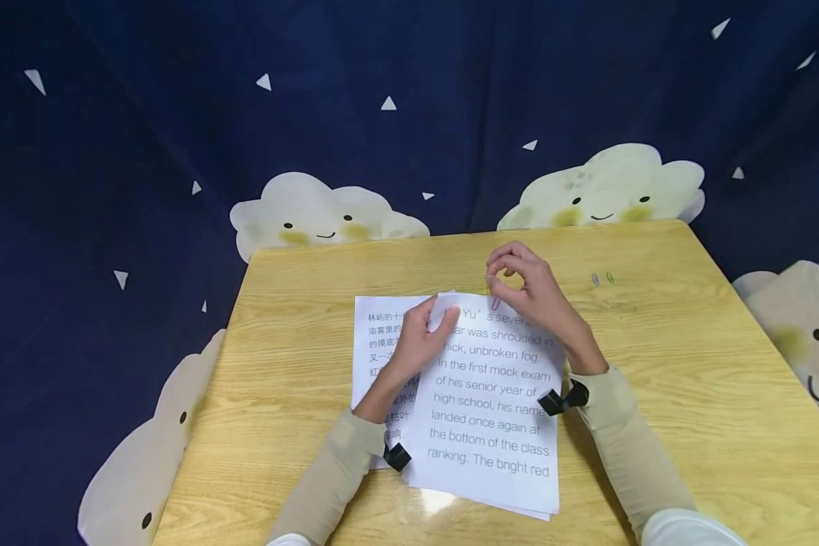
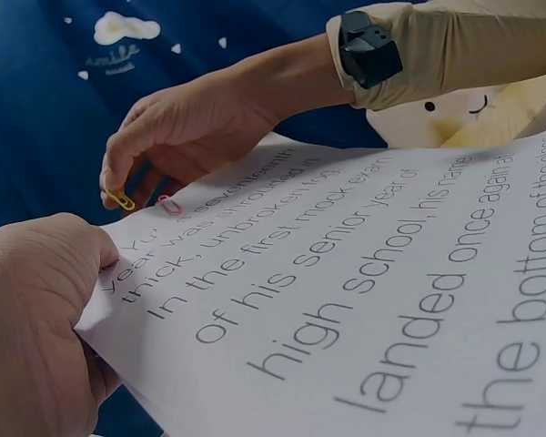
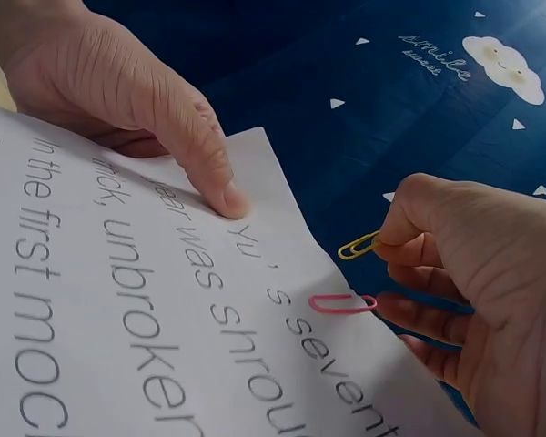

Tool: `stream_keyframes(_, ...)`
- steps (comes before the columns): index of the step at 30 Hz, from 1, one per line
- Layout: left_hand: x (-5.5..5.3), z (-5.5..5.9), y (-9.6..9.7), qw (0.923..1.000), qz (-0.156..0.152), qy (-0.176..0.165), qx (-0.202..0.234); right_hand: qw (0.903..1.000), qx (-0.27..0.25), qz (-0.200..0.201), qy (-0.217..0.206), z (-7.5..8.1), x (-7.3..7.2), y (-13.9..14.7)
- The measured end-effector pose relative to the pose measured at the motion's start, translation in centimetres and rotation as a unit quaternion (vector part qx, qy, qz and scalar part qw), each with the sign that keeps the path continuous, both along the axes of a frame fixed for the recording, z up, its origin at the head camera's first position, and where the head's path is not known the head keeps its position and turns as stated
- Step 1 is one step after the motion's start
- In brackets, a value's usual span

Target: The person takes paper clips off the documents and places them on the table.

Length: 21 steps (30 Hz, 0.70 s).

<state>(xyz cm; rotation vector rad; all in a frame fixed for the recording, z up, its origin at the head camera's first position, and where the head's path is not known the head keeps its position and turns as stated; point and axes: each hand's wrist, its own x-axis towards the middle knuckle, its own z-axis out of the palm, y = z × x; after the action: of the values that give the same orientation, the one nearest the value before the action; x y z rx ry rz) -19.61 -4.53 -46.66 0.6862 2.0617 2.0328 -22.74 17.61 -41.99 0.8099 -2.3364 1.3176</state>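
My left hand (image 1: 422,340) grips the top left corner of printed English sheets (image 1: 487,409), its thumb on the front and fingers behind. A pink paper clip (image 3: 343,303) sits on the sheets' top edge. Between thumb and forefinger, my right hand (image 1: 527,284) pinches a yellow paper clip (image 3: 358,246), held just off that edge beside the pink one. In the left wrist view the yellow clip (image 2: 119,199) points toward the paper. The other right fingers lie close behind the edge near the pink clip.
Sheets with Chinese print (image 1: 378,326) lie on the wooden table (image 1: 287,379), partly under the English ones and my left arm. To the right of my right hand are a purple paper clip (image 1: 595,279) and a green one (image 1: 610,277). A dark blue cloud-patterned curtain (image 1: 450,114) hangs behind.
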Motion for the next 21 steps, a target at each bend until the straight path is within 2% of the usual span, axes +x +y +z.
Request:
stream_keyframes(4, -0.1, 0.0, -0.1, 1.0000, -0.001, -0.003, 0.009, 0.9999, 0.000, 0.013, 0.003, 1.6, 0.9, -0.8)
stream_keyframes(7, -0.1, 0.0, -0.1, 0.9999, -0.003, -0.003, 0.012, 0.9998, 0.003, 0.021, 0.003, 2.2, 1.3, -1.2)
stream_keyframes(15, -0.2, 0.1, -0.1, 0.9999, 0.007, 0.009, 0.003, 0.9993, 0.009, 0.030, -0.018, 2.1, 1.3, -1.4)
stream_keyframes(21, -0.2, 0.2, -0.1, 0.9999, -0.003, 0.002, 0.012, 0.9992, 0.016, 0.026, -0.028, 2.0, 1.3, -1.5)
